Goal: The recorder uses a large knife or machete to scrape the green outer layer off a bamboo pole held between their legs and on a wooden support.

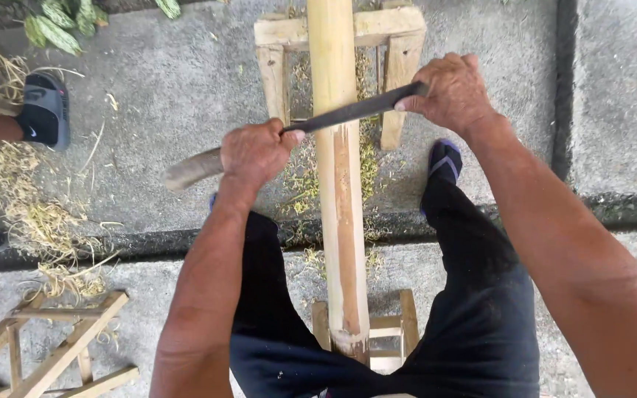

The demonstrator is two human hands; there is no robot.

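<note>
While you are standing astride the work in dark trousers [473, 309], a bamboo pole [337, 169] is running straight away from you between your legs. Its near end is resting on a small wooden stand [407, 324] just in front of you, and its far part is lying across a second wooden stand [399, 44] farther out. A long strip along the pole's upper face is showing a browner, scraped colour beside the pale yellow skin.

You are holding a long dark blade [348, 112] crosswise over the pole — it is lying on the top of the bamboo, tilted so its right end sits farther from you. Your left hand [256, 153] is clenched around the blade's pale handle [193, 168], whose curved end is sticking out to the left of your fist. Your right hand [451, 92] is gripping the other end of the blade, fingers [407, 103] wrapped over it and closed tight.

Your feet are wearing dark sandals; the right one [444, 158] is showing beside the pole. Thin bamboo shavings [304, 184] are lying on the concrete floor [171, 96] under the pole.

To the left, a heap of dry shavings [16, 214] is spreading over the floor, and another person's foot in a dark slipper [46, 110] is standing beside it. A wooden frame [60, 346] is lying at the lower left, and green leaves [60, 26] are showing at the far top left.
</note>
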